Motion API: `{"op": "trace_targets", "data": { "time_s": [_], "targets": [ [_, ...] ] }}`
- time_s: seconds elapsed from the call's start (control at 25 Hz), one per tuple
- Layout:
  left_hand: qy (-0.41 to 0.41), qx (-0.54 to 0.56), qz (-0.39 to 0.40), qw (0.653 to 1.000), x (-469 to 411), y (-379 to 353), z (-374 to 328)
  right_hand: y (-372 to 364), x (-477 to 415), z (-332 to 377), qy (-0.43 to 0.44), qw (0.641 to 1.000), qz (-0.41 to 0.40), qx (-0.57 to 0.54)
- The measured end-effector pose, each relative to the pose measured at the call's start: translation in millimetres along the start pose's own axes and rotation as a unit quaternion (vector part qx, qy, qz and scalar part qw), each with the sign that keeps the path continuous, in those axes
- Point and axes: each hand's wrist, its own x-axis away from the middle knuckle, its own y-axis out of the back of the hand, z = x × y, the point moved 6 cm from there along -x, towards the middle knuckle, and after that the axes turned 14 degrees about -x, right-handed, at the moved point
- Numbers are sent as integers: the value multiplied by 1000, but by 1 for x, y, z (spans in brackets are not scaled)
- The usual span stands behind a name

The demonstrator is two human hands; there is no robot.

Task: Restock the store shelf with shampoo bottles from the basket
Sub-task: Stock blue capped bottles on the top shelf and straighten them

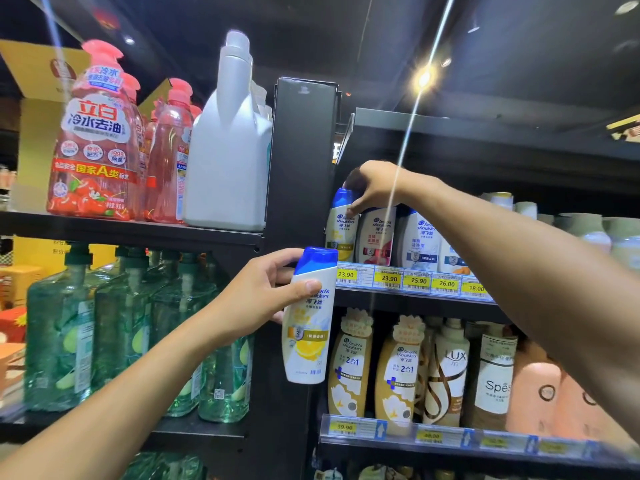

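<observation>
My left hand (263, 292) grips a white shampoo bottle (308, 337) with a blue cap and a lemon label, held upright in front of the black shelf post (298, 168). Higher up, my right hand (374, 185) grips the blue cap of a matching lemon shampoo bottle (341, 226) that stands at the left end of the upper shelf (408, 282). To the right of it on that shelf stand a red-labelled bottle (375, 237) and a blue-labelled bottle (420, 242). The basket is out of view.
Yellow price tags line the shelf edge. Gold shampoo bottles (349, 368), a LUX bottle (446, 372) and pink bottles (535, 400) fill the shelf below. On the left rack stand pink detergent bottles (97, 140), a white jug (230, 150) and green bottles (114, 327).
</observation>
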Motion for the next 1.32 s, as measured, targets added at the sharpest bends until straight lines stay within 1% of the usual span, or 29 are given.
{"op": "trace_targets", "data": {
  "time_s": [0.24, 0.36, 0.44, 0.56, 0.64, 0.72, 0.8, 0.88, 1.0, 1.12, 1.24, 1.32],
  "targets": [
    [2, 0, -10, 1000, -1, -1, -1, -9, -3, -14, -20, 999, -9, -34],
    [0, -4, -8, 1000, -1, -1, -1, -13, -6, -17, -19, 999, -17, -28],
    [-1, -8, -8, 1000, -1, -1, -1, -18, -6, -19, -23, 999, -7, -22],
    [-2, -7, -5, 1000, -2, -1, 0, -24, -1, -18, -53, 998, 19, -13],
    [-4, -7, -5, 1000, -2, -1, 1, -29, 3, -16, -59, 998, 27, 25],
    [-7, -9, -6, 1000, -2, -1, 2, -30, 9, -13, -58, 994, 19, 90],
    [-9, -10, -6, 1000, -2, -1, 2, -31, 11, -11, -44, 986, 0, 161],
    [-11, -10, -6, 1000, -3, -1, 3, -36, 6, -12, -37, 979, 4, 202],
    [-12, -8, -5, 1000, -3, 0, 5, -39, 1, -12, -42, 977, 24, 208],
    [-13, -4, -6, 1000, -3, 0, 5, -34, 7, -4, -28, 974, 11, 226],
    [-14, -11, -8, 1000, -3, 0, 5, -23, 18, 5, -3, 973, -21, 229],
    [-13, -20, -15, 1000, -3, -1, 5, -12, 30, 12, 34, 968, -51, 243]
  ]
}}
